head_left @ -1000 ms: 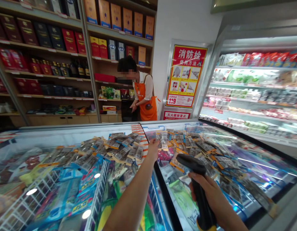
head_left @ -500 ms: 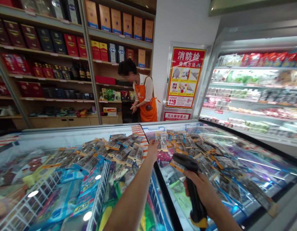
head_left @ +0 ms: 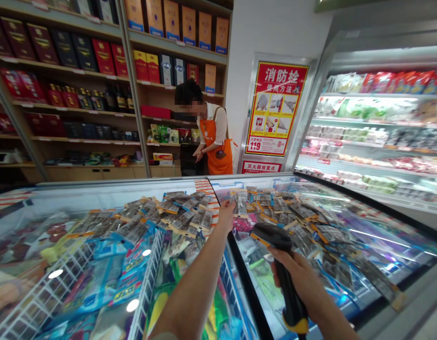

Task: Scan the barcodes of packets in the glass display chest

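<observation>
My left hand [head_left: 226,213] reaches far out over the glass lid of a chest freezer [head_left: 80,198] and pinches a small clear packet [head_left: 241,204] by its edge. Many more such packets with orange and blue ends lie spread over both lids: one heap [head_left: 162,217] left of the hand, another heap [head_left: 296,217] to its right. My right hand [head_left: 301,278] is closed round the grip of a black barcode scanner [head_left: 277,241] with a yellow base, whose head points toward the held packet.
A person in an orange apron [head_left: 216,141] bends at the shelves behind the freezer. Wooden shelves [head_left: 80,94] hold boxed goods. An open chiller [head_left: 381,132] stands on the right, with a red fire poster [head_left: 275,108] between them.
The scanner and my right hand have shifted slightly left and nearer the held packet. My left hand stays on the same packet. The view has tilted a little.
</observation>
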{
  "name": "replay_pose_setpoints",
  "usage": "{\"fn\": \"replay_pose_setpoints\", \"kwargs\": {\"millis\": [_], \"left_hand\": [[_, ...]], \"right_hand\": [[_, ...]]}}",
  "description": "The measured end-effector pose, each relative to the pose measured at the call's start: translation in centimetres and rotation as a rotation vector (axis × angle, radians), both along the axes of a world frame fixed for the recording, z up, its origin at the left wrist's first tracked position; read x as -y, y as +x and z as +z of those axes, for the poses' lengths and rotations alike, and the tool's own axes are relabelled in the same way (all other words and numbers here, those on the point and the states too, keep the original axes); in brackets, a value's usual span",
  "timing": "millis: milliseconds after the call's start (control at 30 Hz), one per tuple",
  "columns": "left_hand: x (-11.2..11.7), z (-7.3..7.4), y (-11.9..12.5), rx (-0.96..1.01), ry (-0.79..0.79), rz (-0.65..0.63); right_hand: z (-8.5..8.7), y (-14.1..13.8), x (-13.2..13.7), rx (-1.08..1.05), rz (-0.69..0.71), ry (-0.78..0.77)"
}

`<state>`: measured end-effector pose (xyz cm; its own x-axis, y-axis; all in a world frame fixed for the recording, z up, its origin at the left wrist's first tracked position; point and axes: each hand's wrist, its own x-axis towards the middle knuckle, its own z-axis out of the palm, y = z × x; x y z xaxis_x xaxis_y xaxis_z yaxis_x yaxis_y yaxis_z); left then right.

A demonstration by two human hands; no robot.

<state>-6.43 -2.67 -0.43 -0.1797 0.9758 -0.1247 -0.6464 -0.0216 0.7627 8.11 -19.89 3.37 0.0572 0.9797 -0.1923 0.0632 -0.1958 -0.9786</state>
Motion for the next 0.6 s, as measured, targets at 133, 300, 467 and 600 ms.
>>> {"fn": "replay_pose_setpoints", "kwargs": {"millis": [133, 300, 467, 600], "left_hand": [[-0.3, -0.2, 0.0, -0.004, 0.009, -0.009], [-0.6, -0.4, 0.0, -0.013, 0.015, -0.018], [-1.0, -0.3, -0.2, -0.241, 0.054, 0.103], [-0.2, 0.8, -2.2, -0.57, 0.088, 0.231]], "right_hand": [[-0.4, 0.0, -0.2, 0.04, 0.041, 0.033], [-0.1, -0.5, 0.0, 0.023, 0.033, 0.033], [0.6, 0.2, 0.0, 0.045, -0.065, 0.048], [0.6, 1.9, -0.2, -0.027, -0.162, 0.088]]}}
